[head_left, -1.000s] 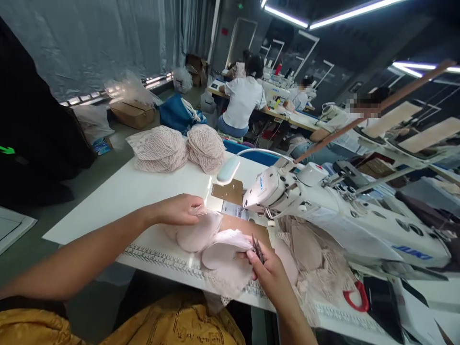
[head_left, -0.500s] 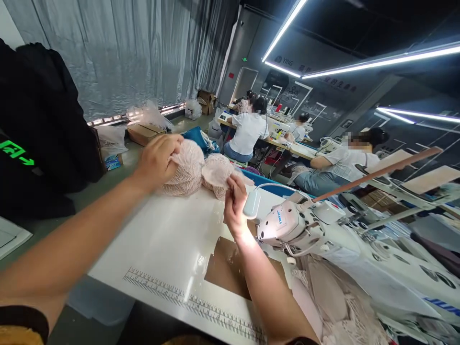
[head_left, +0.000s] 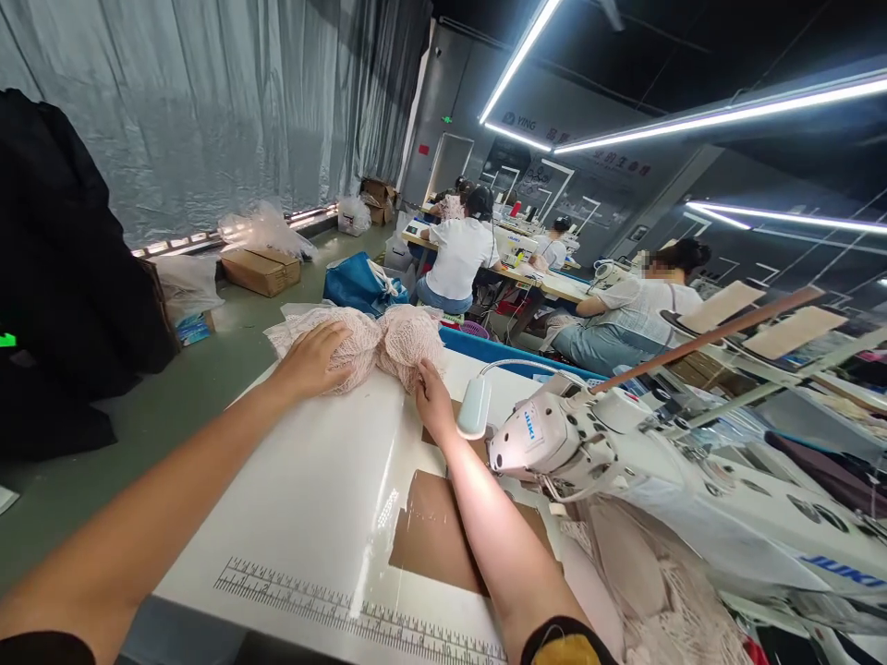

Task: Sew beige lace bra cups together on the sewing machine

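Lace stack (head_left: 378,346) under both palms

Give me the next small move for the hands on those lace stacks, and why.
Probably nudge both stacks inward: the left hand lies on the left stack, the right hand touches the near edge of the right stack, and both sit by the far edge of the table.

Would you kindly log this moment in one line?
left hand: on lace pile | right hand: at second lace pile | sewing machine: at right
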A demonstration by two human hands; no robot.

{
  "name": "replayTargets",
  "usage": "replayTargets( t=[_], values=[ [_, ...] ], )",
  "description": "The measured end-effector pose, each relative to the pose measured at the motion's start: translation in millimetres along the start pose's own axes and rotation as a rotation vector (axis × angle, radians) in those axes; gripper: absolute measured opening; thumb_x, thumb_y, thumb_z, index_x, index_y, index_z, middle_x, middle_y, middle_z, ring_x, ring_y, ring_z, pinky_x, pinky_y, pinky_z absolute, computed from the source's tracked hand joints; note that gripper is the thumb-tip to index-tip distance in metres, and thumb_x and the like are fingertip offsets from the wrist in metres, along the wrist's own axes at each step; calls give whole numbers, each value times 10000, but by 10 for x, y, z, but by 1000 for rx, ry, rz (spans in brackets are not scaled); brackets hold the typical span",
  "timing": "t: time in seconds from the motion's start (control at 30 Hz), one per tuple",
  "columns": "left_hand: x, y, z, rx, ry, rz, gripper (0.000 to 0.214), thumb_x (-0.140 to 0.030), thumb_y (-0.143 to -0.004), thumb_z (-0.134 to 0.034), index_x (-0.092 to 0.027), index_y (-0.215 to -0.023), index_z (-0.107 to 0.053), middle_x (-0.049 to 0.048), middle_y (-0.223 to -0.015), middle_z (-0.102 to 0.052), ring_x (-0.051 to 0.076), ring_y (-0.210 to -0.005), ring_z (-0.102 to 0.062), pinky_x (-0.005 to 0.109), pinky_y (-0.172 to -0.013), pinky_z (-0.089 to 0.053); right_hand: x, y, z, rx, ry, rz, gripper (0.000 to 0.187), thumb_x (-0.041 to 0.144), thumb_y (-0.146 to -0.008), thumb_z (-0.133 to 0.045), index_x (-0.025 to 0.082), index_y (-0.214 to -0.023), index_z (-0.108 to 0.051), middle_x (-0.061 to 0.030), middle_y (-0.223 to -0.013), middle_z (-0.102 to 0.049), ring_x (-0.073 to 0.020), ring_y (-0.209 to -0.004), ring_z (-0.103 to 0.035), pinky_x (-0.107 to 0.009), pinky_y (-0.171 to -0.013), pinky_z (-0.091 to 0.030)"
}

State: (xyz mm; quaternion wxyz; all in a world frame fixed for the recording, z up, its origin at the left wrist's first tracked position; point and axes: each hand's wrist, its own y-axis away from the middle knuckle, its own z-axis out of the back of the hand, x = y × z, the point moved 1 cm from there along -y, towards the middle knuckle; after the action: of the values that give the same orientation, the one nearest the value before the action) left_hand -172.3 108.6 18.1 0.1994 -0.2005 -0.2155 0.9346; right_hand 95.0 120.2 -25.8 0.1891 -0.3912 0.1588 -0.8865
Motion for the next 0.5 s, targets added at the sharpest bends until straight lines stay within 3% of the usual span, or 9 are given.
replayTargets(
  t=[0.13, 0.27, 0.33, 0.4, 0.5],
  values=[
    [-139, 101, 119, 15, 35, -5, 648, -530, -863, -459, -115, -1360, -482, 161, -1472, -448, 313, -1397, -360, 485, -1171, -290, 86, 229, 20, 25, -16, -13, 450, 158, -903, -377, 86, -1316, -539, -198, -1493, -421, -281, -1424, -338, -489, -1168, -250],
    [-424, 351, 269, 105, 148, 68, 646, -573, -862, -458, -127, -1323, -534, 155, -1436, -499, 324, -1346, -436, 483, -1124, -369, 335, 695, 162, 125, -45, 14, 379, 158, -869, -416, 147, -1189, -621, -154, -1252, -640, -273, -1213, -567, -481, -1069, -402],
    [-649, 528, 374, 194, 279, 105, 607, -593, -874, -476, -178, -1311, -555, 114, -1402, -545, 304, -1302, -496, 429, -1037, -476, 551, 995, 342, 227, -82, 53, 275, 186, -872, -445, 194, -1026, -672, -75, -974, -726, -203, -909, -676, -353, -864, -535],
    [-917, 722, 491, 283, 383, 105, 514, -567, -897, -492, -256, -1297, -574, 55, -1416, -542, 287, -1312, -494, 374, -953, -541, 803, 1303, 608, 314, -218, 78, 243, 302, -922, -446, 205, -867, -662, -25, -740, -673, -151, -663, -617, -272, -651, -521],
    [-1338, 1019, 659, 329, 439, -71, 405, -468, -890, -545, -354, -1275, -600, 0, -1361, -596, 258, -1254, -560, 375, -1017, -514, 1160, 1716, 1170, 143, -387, 62, 443, 634, -867, -497, 242, -679, -583, 20, -548, -532, -127, -477, -483, -251, -453, -398]
  ],
)
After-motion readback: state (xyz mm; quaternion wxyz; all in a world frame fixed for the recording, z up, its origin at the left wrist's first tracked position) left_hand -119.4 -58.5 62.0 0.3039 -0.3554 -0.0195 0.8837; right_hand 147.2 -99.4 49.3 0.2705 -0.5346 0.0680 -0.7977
